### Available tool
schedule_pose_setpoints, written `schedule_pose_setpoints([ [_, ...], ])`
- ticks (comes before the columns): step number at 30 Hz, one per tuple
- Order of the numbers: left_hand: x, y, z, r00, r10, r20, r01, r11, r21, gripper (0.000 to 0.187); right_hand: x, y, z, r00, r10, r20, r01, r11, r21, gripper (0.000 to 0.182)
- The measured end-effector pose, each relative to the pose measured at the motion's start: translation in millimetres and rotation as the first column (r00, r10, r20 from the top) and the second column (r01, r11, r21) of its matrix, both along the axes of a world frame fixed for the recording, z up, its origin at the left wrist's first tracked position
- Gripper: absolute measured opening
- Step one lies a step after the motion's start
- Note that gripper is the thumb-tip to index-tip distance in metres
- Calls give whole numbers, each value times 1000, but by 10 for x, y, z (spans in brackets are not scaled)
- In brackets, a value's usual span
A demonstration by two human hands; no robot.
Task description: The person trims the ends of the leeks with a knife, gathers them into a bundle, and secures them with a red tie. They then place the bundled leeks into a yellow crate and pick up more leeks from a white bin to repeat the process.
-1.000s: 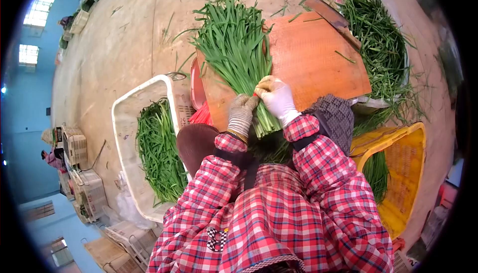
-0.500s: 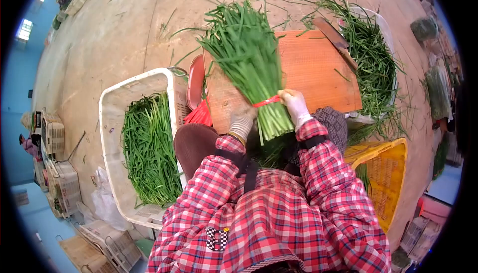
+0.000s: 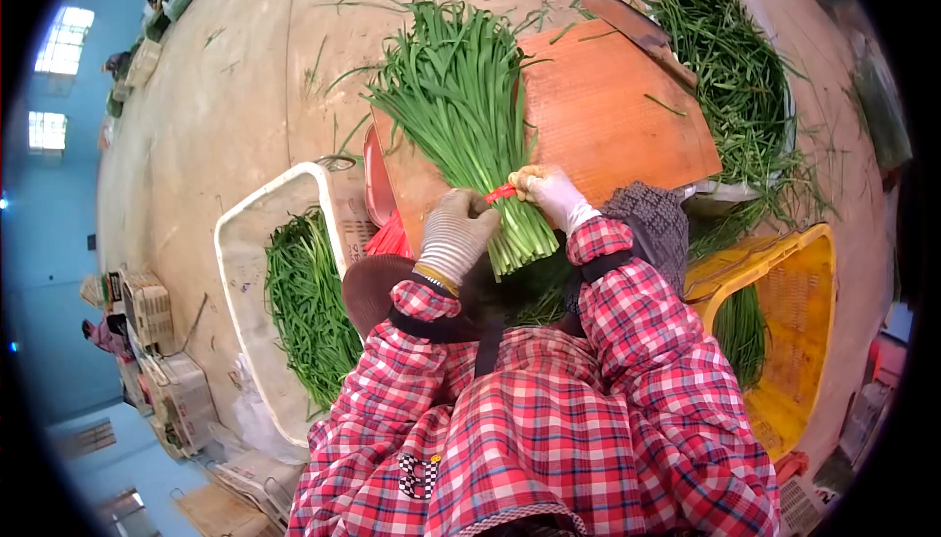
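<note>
A bundle of long green stalks [image 3: 461, 96] lies across the wooden board [image 3: 618, 106], its cut ends towards me. A red band [image 3: 501, 192] wraps it near those ends. My right hand [image 3: 551, 194], in a pale glove, pinches the band at the bundle's right side. On the left side, my left hand [image 3: 459, 233], in a striped glove, has its fingers bent against the bundle at the band; its fingertips are partly hidden. A knife [image 3: 642, 35] with a broad blade rests on the board's upper right edge.
Left stands a white crate [image 3: 230, 277] with green stalks inside. A yellow crate [image 3: 809, 341] is at the right. Loose greens [image 3: 720, 76] fill a white container beyond the board. Red strips [image 3: 390, 235] lie beside my left knee. Stray leaves litter the floor.
My left hand has risen from below the bundle to the band. The bundle has turned slightly more upright. The view has shifted, showing more of the left wall.
</note>
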State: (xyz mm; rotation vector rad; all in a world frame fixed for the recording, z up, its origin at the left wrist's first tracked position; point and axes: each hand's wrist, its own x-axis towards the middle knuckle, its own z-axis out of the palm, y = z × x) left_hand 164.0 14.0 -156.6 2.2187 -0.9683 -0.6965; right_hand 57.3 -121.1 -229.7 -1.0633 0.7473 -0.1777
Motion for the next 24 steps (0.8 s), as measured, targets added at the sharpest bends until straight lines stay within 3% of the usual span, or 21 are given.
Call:
schedule_pose_setpoints([
  [1, -3, -88, 77, 997, -69, 19, 66, 987, 148, 32, 15, 4, 10, 1000, 16, -7, -16, 1000, -20, 23],
  [4, -26, -289, 48, 965, -184, 188, 123, 947, 298, 40, 50, -26, -218, 997, 73, 0, -72, 992, -100, 24],
  [5, -43, -366, 175, 974, -188, 125, 131, 922, 364, 42, 90, -7, -265, 998, 63, -8, -64, 989, -135, 23],
  [7, -45, -427, 206, 963, -225, 148, 158, 918, 365, 40, 108, -16, -363, 995, 88, -39, -95, 973, -213, 26],
  [12, 38, -406, 90, 921, -322, 219, 267, 932, 247, 33, 85, 2, 37, 991, 95, -92, -121, 935, -334, 27],
  [14, 71, -316, -52, 949, -255, 184, 219, 956, 194, 28, 63, 35, 384, 946, 11, -324, -262, 615, -744, 25],
  [16, 120, -219, -263, 977, 7, -213, 7, 998, 64, 22, 49, 66, 555, 945, -27, -325, -253, 571, -781, 23],
  [18, 105, -219, -297, 947, 70, -314, -62, 997, 34, 19, 52, 79, 600, 953, -81, -291, -210, 513, -832, 22],
  [20, 62, -242, -347, 921, 66, -384, -107, 991, -86, 21, 42, 2, 544, 944, -78, -319, -230, 537, -812, 24],
  [22, 6, -249, -334, 873, 142, -466, -172, 985, -22, 24, 13, -33, 251, 981, -93, -168, -46, 736, -676, 23],
  [23, 18, -231, -409, 898, 83, -432, -122, 991, -64, 25, 8, -31, 131, 982, -70, -176, 7, 941, -337, 22],
  [24, 35, -248, -422, 920, 25, -392, -73, 991, -108, 26, 20, -32, 45, 981, -71, -181, 4, 939, -344, 22],
])
